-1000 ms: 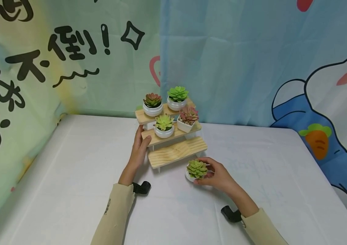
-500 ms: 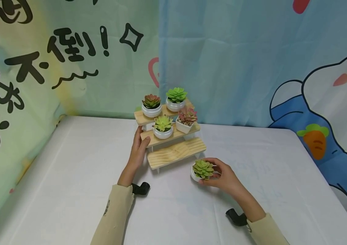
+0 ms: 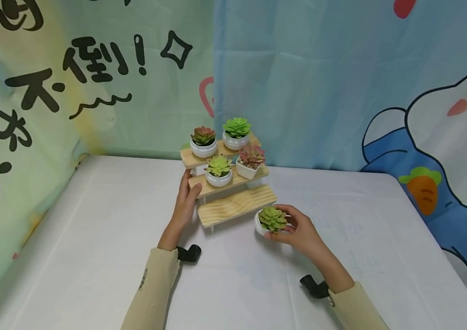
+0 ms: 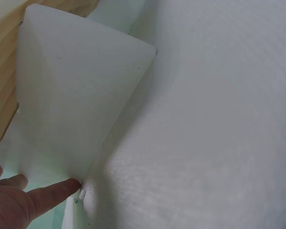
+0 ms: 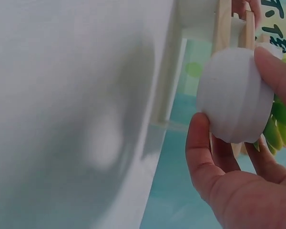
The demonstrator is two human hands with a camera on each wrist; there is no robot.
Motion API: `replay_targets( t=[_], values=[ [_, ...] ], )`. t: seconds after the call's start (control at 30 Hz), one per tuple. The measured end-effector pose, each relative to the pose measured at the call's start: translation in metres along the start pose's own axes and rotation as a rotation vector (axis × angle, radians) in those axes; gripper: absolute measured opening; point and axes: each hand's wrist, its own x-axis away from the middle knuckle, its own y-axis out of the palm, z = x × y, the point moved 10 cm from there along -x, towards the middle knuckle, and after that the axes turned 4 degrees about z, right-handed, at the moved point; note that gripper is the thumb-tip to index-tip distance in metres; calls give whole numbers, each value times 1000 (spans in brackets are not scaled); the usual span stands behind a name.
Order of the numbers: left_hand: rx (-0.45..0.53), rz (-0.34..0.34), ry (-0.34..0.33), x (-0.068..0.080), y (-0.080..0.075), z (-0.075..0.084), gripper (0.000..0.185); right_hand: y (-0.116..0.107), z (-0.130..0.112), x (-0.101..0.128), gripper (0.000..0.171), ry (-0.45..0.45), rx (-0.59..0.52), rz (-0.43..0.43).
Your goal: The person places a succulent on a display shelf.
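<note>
A three-tier display stand with wooden shelves (image 3: pixel 237 205) and white side panels (image 4: pixel 76 90) stands on the white table. My left hand (image 3: pixel 184 197) grips its left side, thumb by the middle shelf; in the left wrist view, fingertips (image 4: pixel 69 187) touch the panel. In front of the bottom shelf's right end, my right hand (image 3: pixel 299 231) holds a green potted succulent (image 3: pixel 272 219) by its white pot (image 5: pixel 236 95), raised off the table and tilted. On the middle shelf sit a yellow-green succulent (image 3: pixel 219 166) and a pinkish one (image 3: pixel 251 156). The bottom shelf is bare.
A reddish succulent (image 3: pixel 203 136) and a bright green succulent (image 3: pixel 237 128) stand on the top shelf. White cloth covers the table (image 3: pixel 93 256). Behind it hangs a printed curtain (image 3: pixel 320 91). Black wrist mounts (image 3: pixel 315 287) stick out from both sleeves.
The right hand and its potted succulent shifted right, away from the stand, then slightly up and back toward the bottom shelf. My left hand keeps its grip on the stand.
</note>
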Motion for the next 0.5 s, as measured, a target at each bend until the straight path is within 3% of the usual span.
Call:
replay_targets(
  t=[0.3, 0.5],
  values=[
    [0, 0, 3, 1, -2, 0, 63, 6, -14, -13, 70, 21, -107, 60],
    [11, -6, -2, 1, 0, 0, 62, 12, -22, -24, 69, 11, -116, 75]
  ],
)
